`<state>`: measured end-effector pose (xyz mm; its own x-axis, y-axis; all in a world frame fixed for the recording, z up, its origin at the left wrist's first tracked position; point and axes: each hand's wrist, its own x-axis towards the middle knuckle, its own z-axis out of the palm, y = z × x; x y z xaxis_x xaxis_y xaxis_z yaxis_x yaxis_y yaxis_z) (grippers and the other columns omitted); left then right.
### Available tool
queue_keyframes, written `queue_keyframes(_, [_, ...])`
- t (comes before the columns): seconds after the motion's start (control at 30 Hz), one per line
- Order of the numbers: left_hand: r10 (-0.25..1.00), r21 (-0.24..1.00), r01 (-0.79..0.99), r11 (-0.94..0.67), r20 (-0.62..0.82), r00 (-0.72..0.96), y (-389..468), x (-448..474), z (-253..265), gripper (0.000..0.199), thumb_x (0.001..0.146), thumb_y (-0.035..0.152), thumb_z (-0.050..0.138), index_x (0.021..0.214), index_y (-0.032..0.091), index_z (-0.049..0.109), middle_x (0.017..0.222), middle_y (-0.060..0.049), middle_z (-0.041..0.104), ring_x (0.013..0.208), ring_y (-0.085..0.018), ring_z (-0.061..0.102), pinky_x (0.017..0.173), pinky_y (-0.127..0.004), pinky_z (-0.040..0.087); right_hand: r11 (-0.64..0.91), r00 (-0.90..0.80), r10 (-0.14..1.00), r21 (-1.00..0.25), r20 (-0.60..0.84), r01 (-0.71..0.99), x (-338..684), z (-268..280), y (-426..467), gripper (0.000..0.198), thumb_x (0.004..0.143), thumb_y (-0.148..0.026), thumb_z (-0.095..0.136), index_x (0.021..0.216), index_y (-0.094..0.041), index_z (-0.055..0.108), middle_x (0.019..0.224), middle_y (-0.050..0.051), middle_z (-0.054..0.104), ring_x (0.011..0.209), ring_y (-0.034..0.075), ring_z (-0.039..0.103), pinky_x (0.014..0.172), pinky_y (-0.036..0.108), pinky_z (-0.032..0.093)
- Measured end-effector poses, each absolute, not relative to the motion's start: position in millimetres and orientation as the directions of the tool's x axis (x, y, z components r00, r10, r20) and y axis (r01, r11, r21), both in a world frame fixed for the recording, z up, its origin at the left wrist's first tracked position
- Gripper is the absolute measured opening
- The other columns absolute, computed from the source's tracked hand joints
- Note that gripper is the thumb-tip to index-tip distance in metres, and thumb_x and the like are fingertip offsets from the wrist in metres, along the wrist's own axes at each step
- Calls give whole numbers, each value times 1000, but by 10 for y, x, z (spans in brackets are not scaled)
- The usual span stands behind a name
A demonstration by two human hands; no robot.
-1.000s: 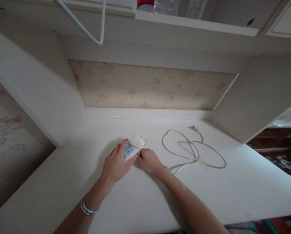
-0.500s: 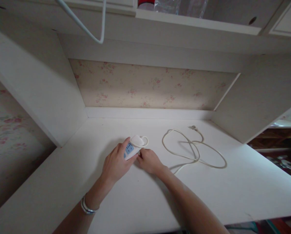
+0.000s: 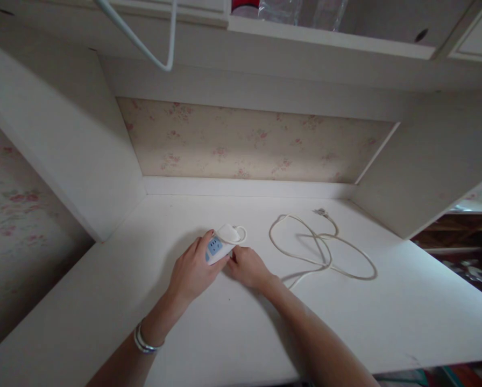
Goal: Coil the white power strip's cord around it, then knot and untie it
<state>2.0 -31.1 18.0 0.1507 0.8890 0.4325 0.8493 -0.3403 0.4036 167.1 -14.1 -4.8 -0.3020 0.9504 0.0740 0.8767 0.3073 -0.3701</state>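
My left hand (image 3: 190, 274) is wrapped round a white power strip (image 3: 225, 251) with blue socket faces, holding it tilted just above or on the white desktop. A white charger (image 3: 227, 233) sits at the strip's far end, and a thin white cable (image 3: 243, 234) loops beside it. Against the strip's right side, my right hand (image 3: 247, 266) is closed, its fingertips turned under and hidden. What they pinch, if anything, I cannot make out. A long white power cord (image 3: 325, 258) lies in loose loops to the right, partly hidden by my right forearm, with a plug (image 3: 319, 212) at its far end.
The white desktop (image 3: 176, 215) is boxed by side panels (image 3: 438, 161) left and right. Floral wallpaper (image 3: 241, 142) shows at the back. Overhead runs a shelf (image 3: 330, 40) with clear plastic containers (image 3: 279, 11), and a pale bent rod (image 3: 166, 69) hangs at upper left.
The view has shifted very slightly. Both hands and the power strip hold the same positions.
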Motion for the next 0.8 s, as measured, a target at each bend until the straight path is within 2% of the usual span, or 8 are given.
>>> queue_keyframes(0.57, [891,474,799,-370,426,160,-317,-6,187,60,76,42,62,129,25,38,120,-7,57,108,-25,56,86,-34,46,310,-308,949,-393,72,866,1690,-45,-144,24,89,-30,39,99,-17,56,97,10,67,88,20,62,70,25,37])
queue_keyframes(0.8, [901,478,816,-325,418,115,-305,-13,215,66,77,44,61,134,26,34,124,-7,56,108,-25,57,85,-34,47,325,-323,944,-333,62,885,1694,-27,-187,27,91,-34,36,108,-19,51,94,8,68,82,20,63,63,25,36])
